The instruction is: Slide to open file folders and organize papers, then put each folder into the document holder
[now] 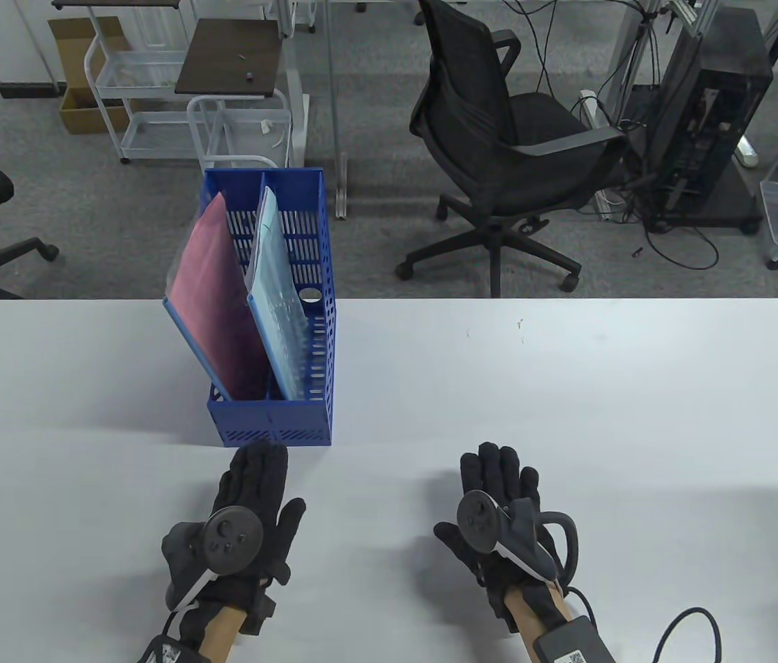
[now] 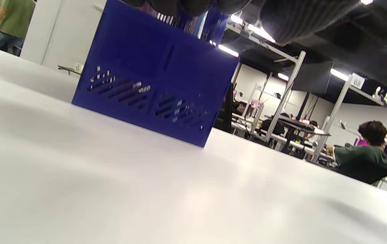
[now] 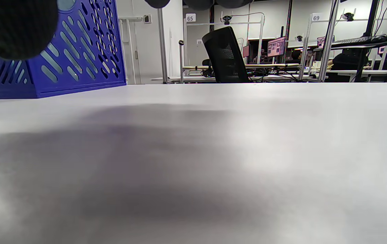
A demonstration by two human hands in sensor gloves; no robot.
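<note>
With both folders already in the holder (image 1: 271, 421) just ahead of my left grip (image 1: 240, 532), I rest both grips flat and empty, right grip (image 1: 499, 525) too; nothing remains.

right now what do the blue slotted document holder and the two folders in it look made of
Blue slotted document holder: rigid moulded plastic, judging by its uniform colour and punched slots. Pink folder and light blue folder: probably thin glossy plastic sheet; they look slightly translucent with sheen.

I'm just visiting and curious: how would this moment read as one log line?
left hand: flat, empty | right hand: flat, empty | pink folder, blue folder: in document holder | table: no folders left
</note>
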